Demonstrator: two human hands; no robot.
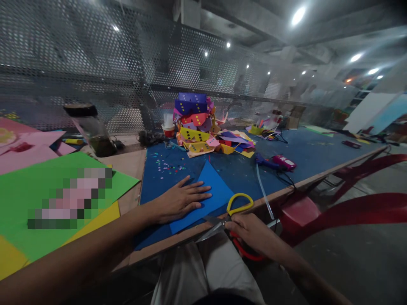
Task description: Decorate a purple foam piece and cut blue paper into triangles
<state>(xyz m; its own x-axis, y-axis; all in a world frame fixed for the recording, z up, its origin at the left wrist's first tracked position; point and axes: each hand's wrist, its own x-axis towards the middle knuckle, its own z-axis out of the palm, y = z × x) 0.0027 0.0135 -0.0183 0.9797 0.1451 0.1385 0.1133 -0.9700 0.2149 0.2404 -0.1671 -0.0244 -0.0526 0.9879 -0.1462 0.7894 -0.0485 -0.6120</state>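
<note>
My left hand (181,199) lies flat on a blue paper (213,186), fingers stretched out to the right, pressing it against the table. The paper has a pointed, triangular shape, and one edge runs close to the table's front edge. In my right hand (249,231) is a pair of scissors (240,204) with one yellow and one red handle loop. Its blades are spread apart and point left, at the front edge of the table near the paper's lower edge. Whether a blade touches the paper I cannot tell.
Green sheets (41,182) lie at left over yellow paper, beside a jar (93,131). Folded coloured paper pieces (195,127) are piled at the back. A glue gun (267,162) with a glue stick rests at right. A red chair (349,212) stands beside the table.
</note>
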